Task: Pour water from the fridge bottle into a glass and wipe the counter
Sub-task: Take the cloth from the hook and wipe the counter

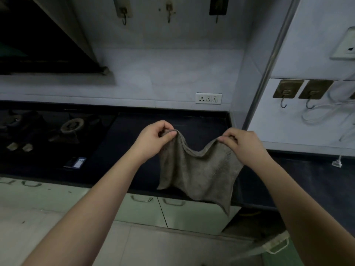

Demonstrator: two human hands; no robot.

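Cloth [199, 173] hangs between both grips: left hand [153, 138] and right hand [244, 144] each pinch a top corner between thumb and fingertips, the edge sagging between them. It looks soft, light and limp, so bunching it under a flat palm should suit wiping. Below it lies the dark bench [134, 131]. Bottle and glass are out of view; any spill on that dark top is hard to make out.

Location: domestic kitchen.
A dark counter [134, 131] lies beneath both hands; a gas hob [57, 129] sits left of the left hand, under a slanted extractor hood [44, 45]. Wall hooks [168, 12] hang above, a socket [208, 98] is just beyond, and pale cabinet doors [172, 210] stand below.
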